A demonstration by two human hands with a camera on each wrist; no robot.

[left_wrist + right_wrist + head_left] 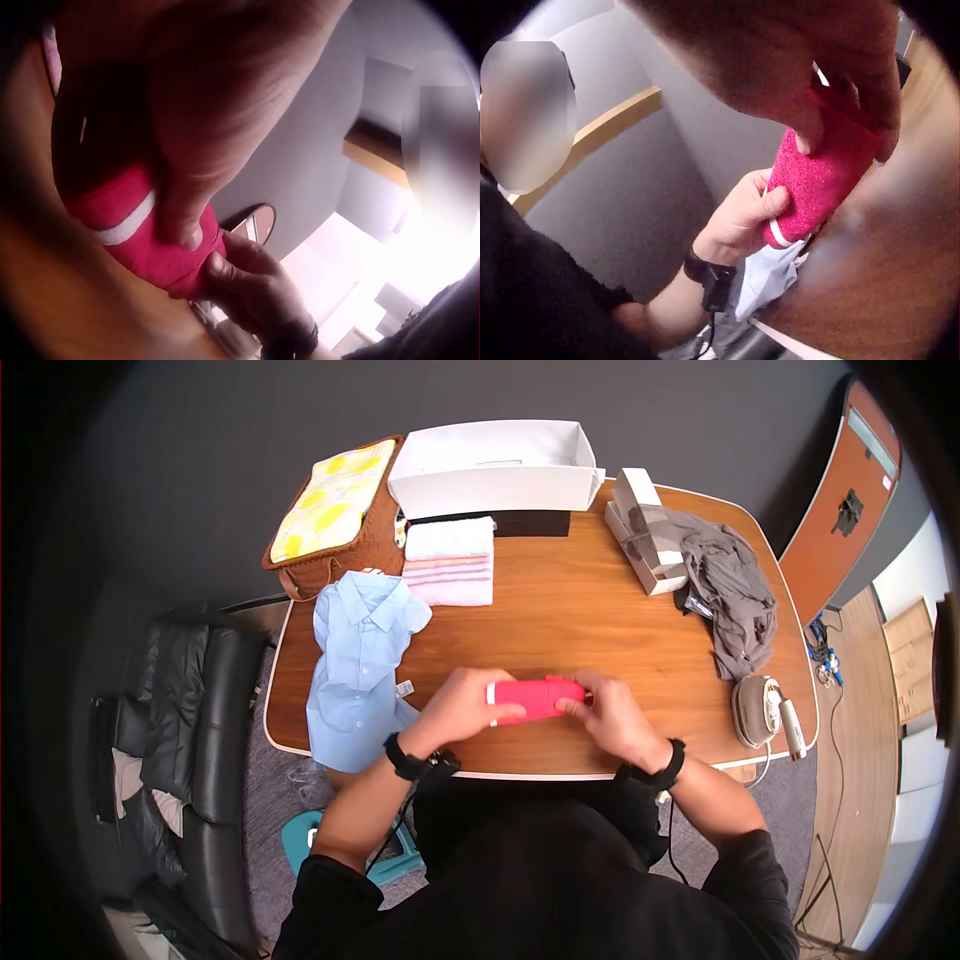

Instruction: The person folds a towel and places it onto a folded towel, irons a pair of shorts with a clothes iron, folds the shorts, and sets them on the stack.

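A bright pink-red terry towel (534, 700), folded into a compact bundle with a white stripe near one end, is held between both hands over the front of the wooden table. My left hand (458, 708) grips its striped end, thumb laid across the top in the left wrist view. At the other end, my right hand (615, 722) holds the bundle with the thumb on top and fingers around the far side. The terry texture shows clearly on the towel (825, 176) in the right wrist view. Nearest to my left hand lies a light blue shirt (362, 645).
Folded white and pink-striped towels (450, 582) lie beside a brown woven basket (340, 550). A white open box (495, 488) stands at the back. Smaller white boxes (645, 530), a grey garment (730, 590) and a corded white appliance (757, 710) occupy the right side.
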